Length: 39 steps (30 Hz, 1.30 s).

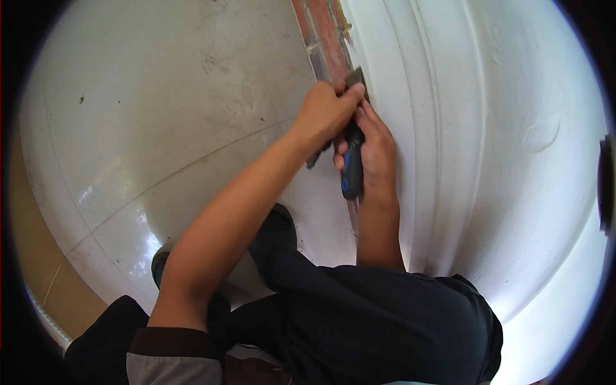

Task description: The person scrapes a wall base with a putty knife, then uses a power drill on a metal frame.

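My right hand is wrapped round the black and blue handle of a putty knife, and the knife's flat metal blade points away from me. At the blade end, my left hand is closed, with thumb and fingers pressed against the metal. A dark piece sticks out below my left palm; what it belongs to is hidden. Both hands are over a narrow strip of exposed reddish brick between the floor tiles and the white moulding.
White stepped moulding runs along the right side, close to my right hand. Glossy pale floor tiles with dark specks lie to the left. My bent leg in dark trousers is below, near my forearms. A brown border edges the tiles.
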Available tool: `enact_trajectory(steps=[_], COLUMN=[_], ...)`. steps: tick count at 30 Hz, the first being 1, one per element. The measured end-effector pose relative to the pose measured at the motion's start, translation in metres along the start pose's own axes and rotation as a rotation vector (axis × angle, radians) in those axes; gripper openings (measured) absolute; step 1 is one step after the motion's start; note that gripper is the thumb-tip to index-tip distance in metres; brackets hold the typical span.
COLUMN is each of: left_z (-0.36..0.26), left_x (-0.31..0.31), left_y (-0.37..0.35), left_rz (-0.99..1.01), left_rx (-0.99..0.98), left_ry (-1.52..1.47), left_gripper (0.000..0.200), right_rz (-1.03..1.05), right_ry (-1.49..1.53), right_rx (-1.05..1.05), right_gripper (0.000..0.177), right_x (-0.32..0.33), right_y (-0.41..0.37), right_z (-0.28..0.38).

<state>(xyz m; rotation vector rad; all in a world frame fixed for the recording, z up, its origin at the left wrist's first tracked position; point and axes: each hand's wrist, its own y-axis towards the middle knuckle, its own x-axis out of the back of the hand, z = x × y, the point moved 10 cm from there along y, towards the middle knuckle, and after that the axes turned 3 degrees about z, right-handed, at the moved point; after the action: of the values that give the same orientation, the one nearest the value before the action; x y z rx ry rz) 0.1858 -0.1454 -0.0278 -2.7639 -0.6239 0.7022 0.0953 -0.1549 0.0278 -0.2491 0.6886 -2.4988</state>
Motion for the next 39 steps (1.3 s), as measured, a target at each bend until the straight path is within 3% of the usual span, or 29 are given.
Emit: enact_trajectory(steps=[3,7,12,16,20,24,32,35,39], left_z=[0.006,-0.008,-0.008,-0.009,-0.001,-0.013,-0.012,-0.019,-0.012], left_x=[-0.003,0.006,-0.004,0.006,0.001,0.011,0.008,0.013,0.010], left_y=[0.003,-0.003,-0.002,-0.002,0.002,0.007,0.008,0.004,0.005], left_rz=[-0.054,0.048,0.019,0.073,0.034,0.016,-0.093,-0.044,-0.081], left_rx=[-0.100,0.184,0.018,0.204,0.066,0.123,-0.014,0.178,-0.009], left_ry=[0.107,-0.087,0.061,-0.071,0.022,-0.065,0.105,-0.024,0.081], left_gripper=[0.043,0.042,0.043,0.044,0.044,0.044,0.046,0.047,0.046], right_rz=[-0.026,0.022,-0.023,0.037,-0.011,0.033,0.018,0.107,0.049], right_ry=[0.036,-0.022,0.041,0.047,0.032,-0.030,0.039,0.021,0.004], right_rx=[0.016,0.003,0.023,0.043,0.028,0.043,0.019,0.048,0.020], right_gripper=[0.044,0.044,0.041,0.041,0.039,0.040,0.034,0.033,0.039], right_x=[0.002,-0.008,-0.009,-0.019,-0.009,-0.017,-0.008,-0.016,-0.010], right_y=[-0.008,0.009,-0.005,0.014,0.002,0.024,0.010,0.026,0.011], right_z=[0.001,0.003,0.006,0.006,0.003,0.008,0.012,0.011,0.007])
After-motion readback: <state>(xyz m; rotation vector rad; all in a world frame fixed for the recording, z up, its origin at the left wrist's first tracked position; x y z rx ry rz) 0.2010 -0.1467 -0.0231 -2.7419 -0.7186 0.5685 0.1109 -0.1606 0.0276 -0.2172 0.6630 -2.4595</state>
